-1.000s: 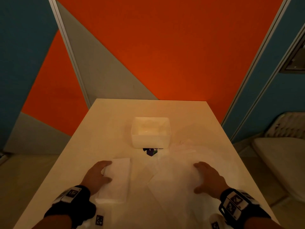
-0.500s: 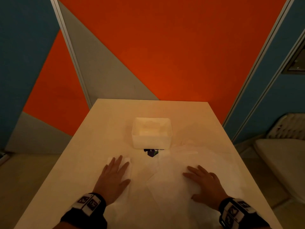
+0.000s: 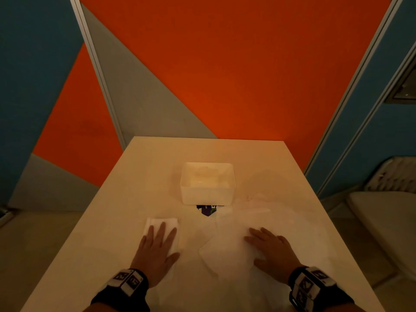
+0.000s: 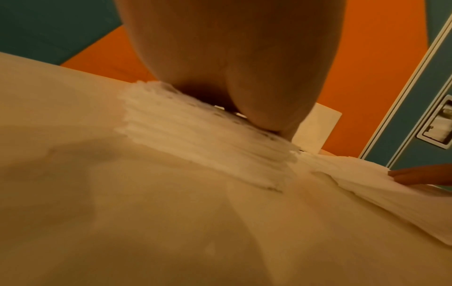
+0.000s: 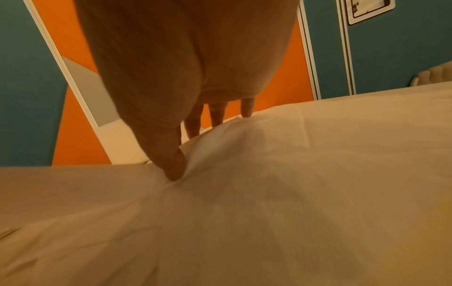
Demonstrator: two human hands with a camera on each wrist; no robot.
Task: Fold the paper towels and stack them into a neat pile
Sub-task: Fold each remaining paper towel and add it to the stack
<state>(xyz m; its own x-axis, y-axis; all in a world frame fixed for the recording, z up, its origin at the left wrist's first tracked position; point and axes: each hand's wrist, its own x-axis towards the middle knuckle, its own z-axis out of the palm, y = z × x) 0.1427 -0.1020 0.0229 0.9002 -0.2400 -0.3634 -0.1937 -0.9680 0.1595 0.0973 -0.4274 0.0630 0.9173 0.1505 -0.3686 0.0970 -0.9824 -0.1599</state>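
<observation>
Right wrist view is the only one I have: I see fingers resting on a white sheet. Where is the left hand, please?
Observer: The left hand lies flat on the folded stack, to the left of the loose towels under the right hand.
Operator: Does the stack have many layers?
Observer: Yes. The left wrist view shows many layered edges, slightly uneven.
Operator: What stands behind the towels?
Observer: A white box in the middle of the table, apart from both hands.
</observation>
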